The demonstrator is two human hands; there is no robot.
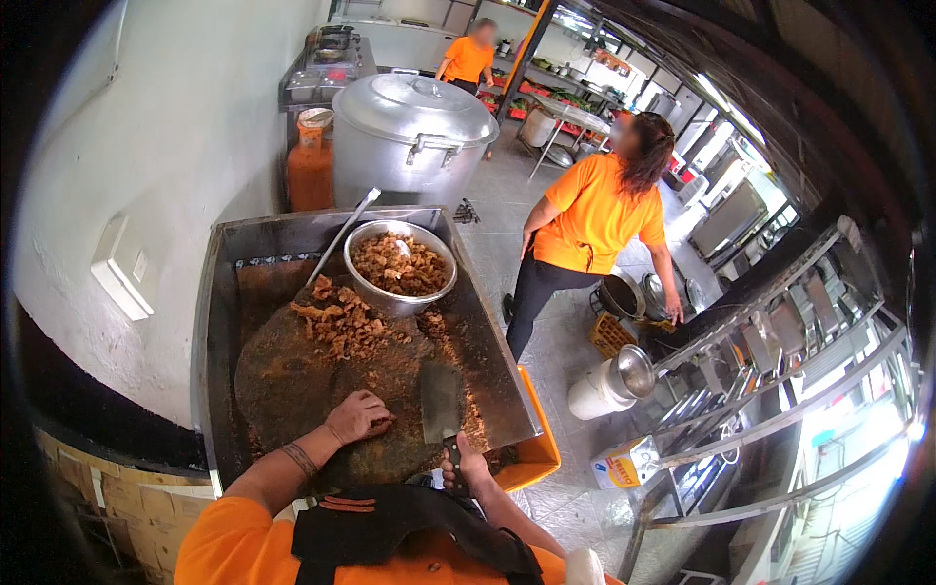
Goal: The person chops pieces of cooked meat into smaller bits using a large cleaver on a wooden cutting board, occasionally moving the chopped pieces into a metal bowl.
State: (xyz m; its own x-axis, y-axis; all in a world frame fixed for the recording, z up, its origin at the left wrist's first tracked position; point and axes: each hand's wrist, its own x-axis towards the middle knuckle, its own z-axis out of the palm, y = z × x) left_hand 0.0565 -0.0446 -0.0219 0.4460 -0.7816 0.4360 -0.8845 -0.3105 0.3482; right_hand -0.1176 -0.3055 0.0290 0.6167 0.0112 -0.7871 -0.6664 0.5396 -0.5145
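My right hand (pixel 466 466) grips the dark handle of a cleaver (pixel 441 400), its broad blade lying over the right part of a round, dark chopping block (pixel 283 370). My left hand (pixel 359 417) rests on the block left of the blade, fingers curled together; whatever is under them is hidden. Beyond it lies a heap of browned chopped meat (pixel 341 322). A metal bowl (pixel 375 296) filled with similar meat pieces stands at the far side of the block, a spoon partly sunk in it. A long metal rod-like handle (pixel 343 237) leans beside the bowl.
A high-walled metal tray (pixel 222 292) surrounds the block. Behind it stand a large lidded pot (pixel 414 146) and an orange gas cylinder (pixel 310 171). One person (pixel 595 214) in orange stands at right, another (pixel 470 58) farther back. A metal rack (pixel 780 361) and a white bucket (pixel 595 392) are right.
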